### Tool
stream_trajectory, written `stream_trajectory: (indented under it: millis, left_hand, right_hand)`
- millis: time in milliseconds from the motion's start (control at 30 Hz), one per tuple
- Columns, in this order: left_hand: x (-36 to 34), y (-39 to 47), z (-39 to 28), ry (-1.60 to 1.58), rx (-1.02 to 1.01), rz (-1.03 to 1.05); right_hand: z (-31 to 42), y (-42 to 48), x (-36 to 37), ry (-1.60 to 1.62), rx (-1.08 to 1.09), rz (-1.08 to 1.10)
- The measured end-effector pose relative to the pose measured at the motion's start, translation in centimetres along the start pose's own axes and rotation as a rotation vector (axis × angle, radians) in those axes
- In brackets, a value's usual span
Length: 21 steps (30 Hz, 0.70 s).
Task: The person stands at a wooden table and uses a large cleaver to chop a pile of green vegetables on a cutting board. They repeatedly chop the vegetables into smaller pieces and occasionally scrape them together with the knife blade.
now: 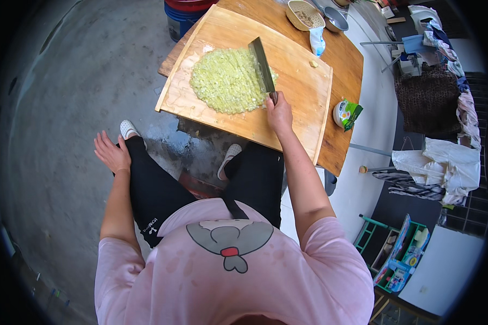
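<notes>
My right hand (279, 113) grips the dark handle of a cleaver (262, 65). The broad blade stands over the right part of a flat, round spread of finely chopped pale green vegetable (227, 81); whether its edge touches the board cannot be told. Under the spread lies a large wooden cutting board (301, 109) with raised strips along its left and right edges. Away from the board, my left hand (112, 152) rests by my left knee, fingers apart and holding nothing. A small pale lump (313, 63) sits on the board's right side.
The board lies on a wooden table (345, 81). Along the table's far and right sides are a woven basket (305, 15), a grey pan (336, 19), a white-and-blue packet (317, 41) and a bowl with a green packet (346, 115). Stacked buckets (187, 18) stand at the far left.
</notes>
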<state>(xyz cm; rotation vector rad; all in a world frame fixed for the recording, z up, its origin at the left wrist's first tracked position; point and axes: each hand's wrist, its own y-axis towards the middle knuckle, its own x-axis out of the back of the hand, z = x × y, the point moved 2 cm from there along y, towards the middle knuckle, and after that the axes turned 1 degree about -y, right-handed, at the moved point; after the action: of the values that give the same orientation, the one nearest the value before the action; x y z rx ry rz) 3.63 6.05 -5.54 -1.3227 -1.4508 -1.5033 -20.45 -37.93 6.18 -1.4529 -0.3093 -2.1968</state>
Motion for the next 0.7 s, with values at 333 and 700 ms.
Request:
stream_trajectory:
  millis: [333, 700]
  left_hand:
    - [0.0, -0.1, -0.2, 0.007, -0.002, 0.004]
    - [0.1, -0.1, 0.0, -0.005, 0.007, 0.015]
  right_hand:
    - [-0.1, -0.5, -0.2, -0.055, 0.030, 0.064]
    - [-1.1, 0.5, 1.7, 0.008, 0.001, 0.014]
